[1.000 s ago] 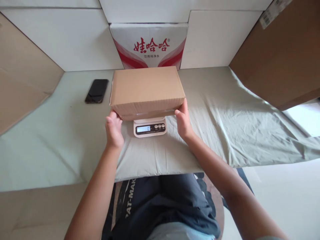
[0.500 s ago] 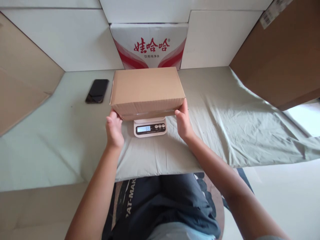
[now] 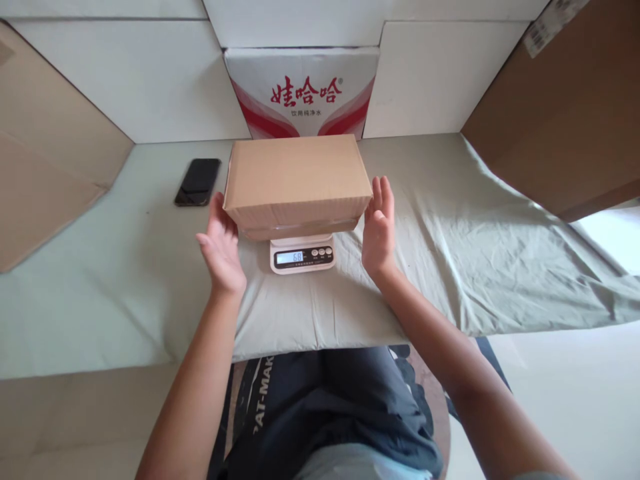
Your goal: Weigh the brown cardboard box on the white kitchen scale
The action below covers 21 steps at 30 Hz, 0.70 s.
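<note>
box: I see a plain brown cardboard box (image 3: pixel 296 177), closed, sitting level on top of a small white scale (image 3: pixel 303 254); it overhangs the scale on every side I can see, so only the scale's front strip shows beneath its near edge
scale: its display (image 3: pixel 290 257) faces me and reads 68, with 3 round buttons (image 3: pixel 322 252) to the right of the digits
left hand: my left hand (image 3: pixel 220 241) is spread flat, fingers straight, palm turned toward the box's left end; the fingertips are at the box's lower left corner, and I cannot tell whether they touch it
right hand: my right hand (image 3: pixel 379 227) is also flat and spread, palm facing the box's right end, just beside it with a thin gap showing, gripping nothing
hands together: they stand apart, 1 on each side of the box, neither one clamped on it
bench: the scale rests on a bench covered with a creased grey-green cloth (image 3: pixel 475 227)
phone: a black phone (image 3: pixel 198 181) lies flat on the cloth, to the left of the box and near its far left corner, apart from it
behind: a white carton with red characters (image 3: pixel 303 90) stands upright against the white back wall, right behind the box
sides: brown cardboard sheets lean at the left (image 3: pixel 45 173) and the right (image 3: pixel 570 113)
</note>
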{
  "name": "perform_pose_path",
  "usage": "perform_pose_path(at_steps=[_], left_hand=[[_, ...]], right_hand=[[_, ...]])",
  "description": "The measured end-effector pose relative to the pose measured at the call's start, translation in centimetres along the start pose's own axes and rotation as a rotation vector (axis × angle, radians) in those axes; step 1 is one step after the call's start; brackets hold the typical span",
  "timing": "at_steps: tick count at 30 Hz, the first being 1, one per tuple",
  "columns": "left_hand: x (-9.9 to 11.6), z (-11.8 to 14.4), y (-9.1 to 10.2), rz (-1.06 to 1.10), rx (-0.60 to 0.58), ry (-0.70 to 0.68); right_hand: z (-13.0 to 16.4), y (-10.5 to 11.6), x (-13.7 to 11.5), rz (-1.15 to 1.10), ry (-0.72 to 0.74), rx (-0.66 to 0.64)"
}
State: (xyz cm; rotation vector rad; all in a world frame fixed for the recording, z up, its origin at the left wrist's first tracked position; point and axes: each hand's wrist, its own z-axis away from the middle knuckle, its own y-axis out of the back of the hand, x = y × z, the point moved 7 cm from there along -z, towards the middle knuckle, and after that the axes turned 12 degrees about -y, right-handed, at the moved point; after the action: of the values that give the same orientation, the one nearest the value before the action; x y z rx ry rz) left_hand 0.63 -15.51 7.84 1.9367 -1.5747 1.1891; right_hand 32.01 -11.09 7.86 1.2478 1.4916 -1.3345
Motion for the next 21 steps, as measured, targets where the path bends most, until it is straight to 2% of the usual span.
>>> perform_pose_path(at_steps=[7,15,21], left_hand=[[-1.1,-0.4,1.0,0.006,0.021,0.018],[-1.5,-0.3,0.9,0.005,0.066,0.009],[-1.7,-0.3,0.4,0.0,0.06,0.078]], right_hand=[[-0.8,0.8,0.2,-0.091,-0.078,0.071],[-0.9,0.9,0.3,-0.107,-0.097,0.084],[-0.9,0.9,0.3,-0.133,-0.118,0.105]])
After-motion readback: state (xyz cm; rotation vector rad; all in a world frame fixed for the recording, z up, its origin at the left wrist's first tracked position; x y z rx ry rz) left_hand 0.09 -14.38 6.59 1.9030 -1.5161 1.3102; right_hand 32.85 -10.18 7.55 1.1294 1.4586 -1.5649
